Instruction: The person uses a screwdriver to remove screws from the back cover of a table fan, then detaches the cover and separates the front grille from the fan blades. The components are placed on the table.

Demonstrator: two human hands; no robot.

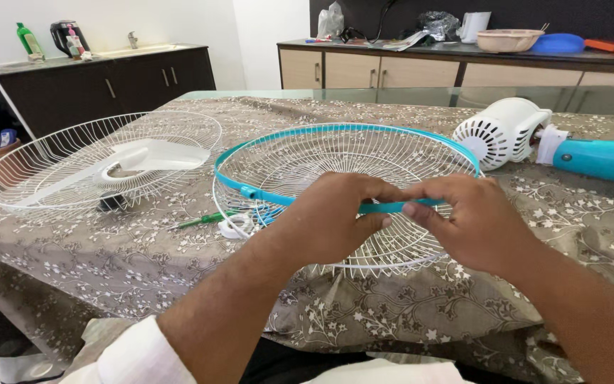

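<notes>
Left hand (335,217) and right hand (474,224) side by side at the near edge of the round white wire fan guard (342,163), both closed on the thin turquoise plastic ring (289,200) running round its rim. Left fingers curled over the band from above, thumb tucked under, pinching it. Right thumb and forefinger pressed together on the same strip just beside the left knuckles, fingertips nearly touching across the gap. Guard tilted, far rim raised, near rim low under the hands and resting on the brown floral tablecloth (179,263). Small clasp on the turquoise ring just left of the left hand.

Under the guard's left edge, close to the left wrist: a green-handled screwdriver (204,220) lying flat, beside it a small white plastic ring-shaped cap (234,226). Farther left, well apart from the hands, a second white wire guard (72,167) lying dish-up with a pale flat centre plate. To the right, beyond the right hand, a white ribbed fan motor housing (502,131) on its side, joined to a turquoise stand neck (598,160). Behind the table, dark cabinets with a sink on the left, a cluttered counter on the right.
</notes>
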